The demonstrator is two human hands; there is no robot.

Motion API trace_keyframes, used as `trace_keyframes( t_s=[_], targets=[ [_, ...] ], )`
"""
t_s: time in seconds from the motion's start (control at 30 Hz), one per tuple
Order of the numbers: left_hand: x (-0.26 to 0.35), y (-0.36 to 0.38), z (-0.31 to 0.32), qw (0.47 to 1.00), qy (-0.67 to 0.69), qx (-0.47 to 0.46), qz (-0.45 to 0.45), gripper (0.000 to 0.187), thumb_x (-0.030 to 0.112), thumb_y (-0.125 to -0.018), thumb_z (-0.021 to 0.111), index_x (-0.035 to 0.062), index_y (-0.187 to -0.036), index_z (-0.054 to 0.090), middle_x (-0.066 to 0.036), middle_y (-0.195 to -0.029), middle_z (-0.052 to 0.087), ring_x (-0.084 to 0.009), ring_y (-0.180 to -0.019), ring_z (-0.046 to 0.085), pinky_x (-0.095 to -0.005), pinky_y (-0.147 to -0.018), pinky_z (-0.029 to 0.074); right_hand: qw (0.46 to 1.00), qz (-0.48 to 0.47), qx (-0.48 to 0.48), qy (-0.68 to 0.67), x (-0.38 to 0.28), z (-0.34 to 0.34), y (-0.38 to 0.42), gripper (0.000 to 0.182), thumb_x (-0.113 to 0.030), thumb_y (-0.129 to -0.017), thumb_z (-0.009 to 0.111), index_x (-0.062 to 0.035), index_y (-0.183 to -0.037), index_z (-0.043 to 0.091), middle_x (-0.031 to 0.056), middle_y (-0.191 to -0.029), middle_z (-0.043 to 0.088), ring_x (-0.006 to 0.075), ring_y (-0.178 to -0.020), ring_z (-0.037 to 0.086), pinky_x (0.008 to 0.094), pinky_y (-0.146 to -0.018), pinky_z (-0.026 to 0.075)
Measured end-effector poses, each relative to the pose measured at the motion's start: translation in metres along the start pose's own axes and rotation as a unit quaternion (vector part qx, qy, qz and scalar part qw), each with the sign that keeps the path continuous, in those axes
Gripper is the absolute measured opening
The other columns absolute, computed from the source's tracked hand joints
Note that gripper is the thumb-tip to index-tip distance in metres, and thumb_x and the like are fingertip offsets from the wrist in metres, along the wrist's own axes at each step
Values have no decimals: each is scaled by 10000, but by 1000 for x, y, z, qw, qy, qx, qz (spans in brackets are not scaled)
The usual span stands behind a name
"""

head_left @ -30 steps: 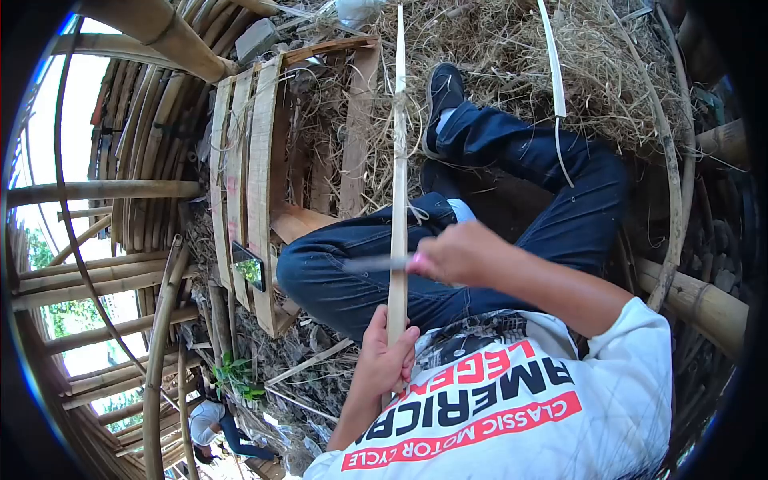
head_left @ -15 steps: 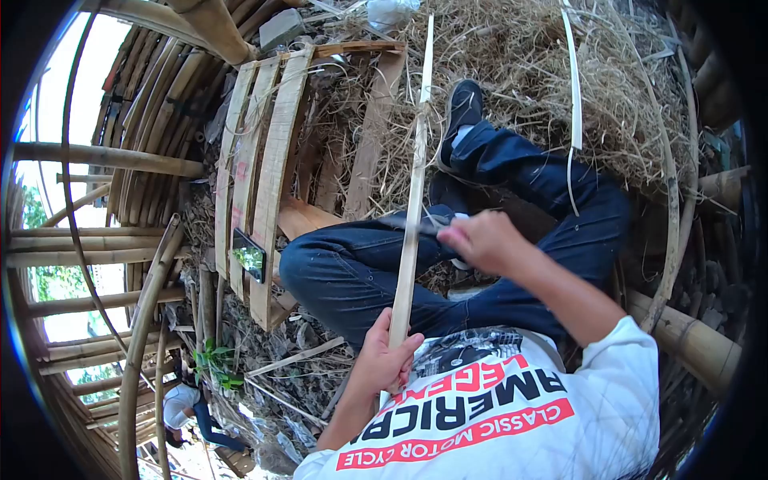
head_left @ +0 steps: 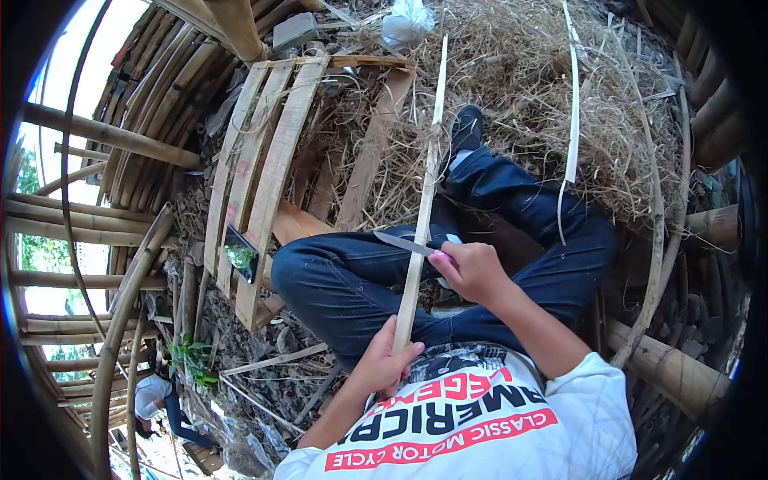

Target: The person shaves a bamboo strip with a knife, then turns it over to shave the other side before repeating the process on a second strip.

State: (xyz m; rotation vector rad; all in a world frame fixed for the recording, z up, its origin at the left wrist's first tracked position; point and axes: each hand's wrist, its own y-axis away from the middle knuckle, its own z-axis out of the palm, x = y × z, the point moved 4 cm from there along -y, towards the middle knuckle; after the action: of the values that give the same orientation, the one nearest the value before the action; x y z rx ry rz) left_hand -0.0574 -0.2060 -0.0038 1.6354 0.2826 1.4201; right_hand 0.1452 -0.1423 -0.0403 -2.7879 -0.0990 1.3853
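A long, pale bamboo strip (head_left: 426,210) runs up from my lap, over my crossed legs, to the straw. Its near end is gripped by my left hand (head_left: 386,358), fingers wrapped round it close to my shirt. My right hand (head_left: 474,270) is closed on the pink handle of a knife (head_left: 405,242). The blade points left and lies across the strip, above my lap. Whether the edge touches the strip is hard to tell.
A slatted wooden crate (head_left: 276,172) with a phone (head_left: 240,254) on it is left of my knee. Straw (head_left: 528,96) and a thin white strip (head_left: 574,120) lie ahead. Bamboo poles (head_left: 672,368) are on the right. Another person (head_left: 164,404) is at the lower left.
My right hand and the knife, blurred before, now show clearly, with the blade across the strip. The view has shifted a little. My left hand keeps its hold on the strip.
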Motion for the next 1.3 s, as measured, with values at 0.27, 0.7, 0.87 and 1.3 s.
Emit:
trace_keyframes(
  t_s=[0.27,0.7,0.87,1.3],
  targets=[
    [-26,-11,-9,992,-116,45,33,370,97,-879,632,40,-1168,406,-10,-712,518,-88,-522,524,-248,-437,425,968,227,64,-90,65,-4,11,445,-438,-904,553,-33,-746,649,206,-696,635,394,-710,640,446,-587,471],
    [121,90,13,898,-146,-136,391,729,490,-826,659,-1,-1325,454,-215,-1227,536,-311,-1135,562,-367,-981,414,941,108,-6,-321,-7,67,9,283,-52,-787,712,-34,-685,449,-30,-625,456,49,-614,418,257,-547,391],
    [149,131,53,738,109,-397,535,763,499,-824,641,-16,-1347,434,-250,-1256,523,-354,-1180,524,-397,-1033,361,948,116,-47,-291,-24,87,12,264,-40,-809,691,-36,-686,458,-19,-634,506,43,-623,447,244,-576,413],
    [159,156,26,747,95,-223,619,545,380,-781,689,28,-1174,550,-154,-1070,611,-281,-1012,591,-367,-878,442,905,138,-46,-400,6,78,37,244,-234,-905,623,-12,-806,606,1,-628,550,65,-559,489,253,-515,397]
  ],
)
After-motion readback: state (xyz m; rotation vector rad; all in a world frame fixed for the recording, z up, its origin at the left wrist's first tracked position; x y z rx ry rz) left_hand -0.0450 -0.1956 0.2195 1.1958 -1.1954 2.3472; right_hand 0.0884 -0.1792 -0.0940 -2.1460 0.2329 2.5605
